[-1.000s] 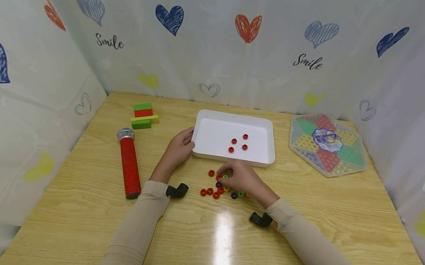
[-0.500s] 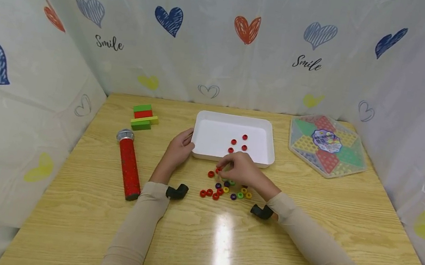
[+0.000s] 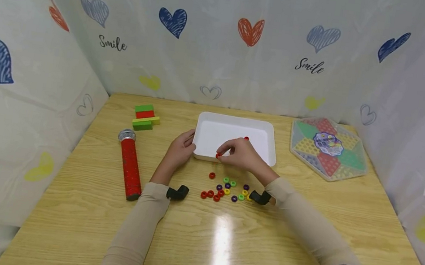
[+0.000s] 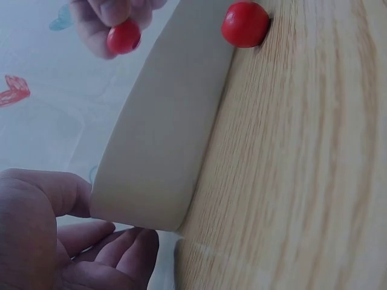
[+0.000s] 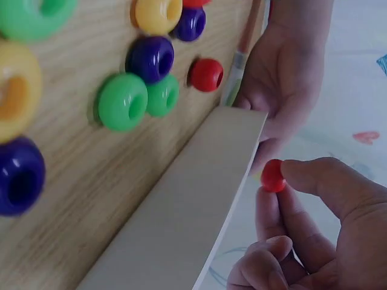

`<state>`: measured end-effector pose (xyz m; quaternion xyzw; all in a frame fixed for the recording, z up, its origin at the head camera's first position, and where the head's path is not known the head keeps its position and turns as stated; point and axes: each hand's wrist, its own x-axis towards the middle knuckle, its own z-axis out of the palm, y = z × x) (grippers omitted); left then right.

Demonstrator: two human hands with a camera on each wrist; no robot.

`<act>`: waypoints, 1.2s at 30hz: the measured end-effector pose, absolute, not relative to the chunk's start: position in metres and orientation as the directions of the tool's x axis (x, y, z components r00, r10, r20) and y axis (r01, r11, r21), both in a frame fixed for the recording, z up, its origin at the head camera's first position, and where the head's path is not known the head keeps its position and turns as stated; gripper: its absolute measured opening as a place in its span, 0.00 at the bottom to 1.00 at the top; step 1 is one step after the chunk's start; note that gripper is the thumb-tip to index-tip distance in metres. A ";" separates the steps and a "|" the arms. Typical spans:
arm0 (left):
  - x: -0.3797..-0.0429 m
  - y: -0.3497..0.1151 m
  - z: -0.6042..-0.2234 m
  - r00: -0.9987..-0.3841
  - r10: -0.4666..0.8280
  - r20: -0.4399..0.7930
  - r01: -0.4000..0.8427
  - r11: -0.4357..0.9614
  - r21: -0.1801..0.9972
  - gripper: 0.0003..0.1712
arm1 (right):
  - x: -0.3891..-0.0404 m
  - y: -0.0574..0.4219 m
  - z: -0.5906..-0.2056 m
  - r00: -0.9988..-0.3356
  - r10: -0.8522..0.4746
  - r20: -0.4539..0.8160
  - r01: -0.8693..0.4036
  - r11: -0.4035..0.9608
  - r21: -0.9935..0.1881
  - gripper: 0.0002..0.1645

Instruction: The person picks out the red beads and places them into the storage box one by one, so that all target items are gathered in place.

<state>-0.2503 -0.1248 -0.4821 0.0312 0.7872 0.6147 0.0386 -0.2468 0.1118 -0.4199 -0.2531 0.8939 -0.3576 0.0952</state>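
Observation:
A red bead (image 5: pixel 273 176) is pinched between the thumb and fingertips of my right hand (image 3: pixel 243 155), over the front rim of a white tray (image 3: pixel 213 128). Inside the tray one red bead (image 3: pixel 246 138) shows beyond that hand, which covers part of the tray floor. My left hand (image 3: pixel 180 148) holds the tray's front left corner, thumb at the rim and fingers against the outer wall. In front of the tray lie loose beads: a lone red bead (image 3: pixel 212 175), green beads (image 5: pixel 123 101), purple beads (image 5: pixel 151 59), yellow beads (image 3: pixel 227 191) and several more red ones.
A red toy microphone (image 3: pixel 131 171) lies left of the left forearm. Behind it sit green, red and yellow blocks (image 3: pixel 144 118). At the back right is a hexagonal, colourful game board (image 3: pixel 330 149). A heart-printed white curtain (image 3: pixel 222 61) encloses the wooden table.
My right hand has lifted a red bead from the group on the table and carried it forward to the tray's front rim. The left hand stays at the tray's corner.

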 end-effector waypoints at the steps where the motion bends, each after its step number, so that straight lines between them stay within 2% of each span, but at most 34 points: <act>1: -0.250 -0.125 -0.482 -0.995 0.097 -0.025 -0.001 0.239 0.971 0.36 | -0.250 0.111 -0.420 -0.858 -0.513 0.011 -0.378 0.618 -0.689 0.07; 20: -0.249 -0.125 -0.482 -0.994 0.104 -0.019 0.005 0.227 0.974 0.34 | -0.292 0.105 -0.427 -0.908 -0.416 -0.050 -0.266 0.666 -0.697 0.10; 36: -0.250 -0.124 -0.483 -0.994 0.105 -0.014 0.010 0.230 0.973 0.34 | -0.309 0.094 -0.438 -0.930 -0.358 -0.083 -0.204 0.690 -0.694 0.12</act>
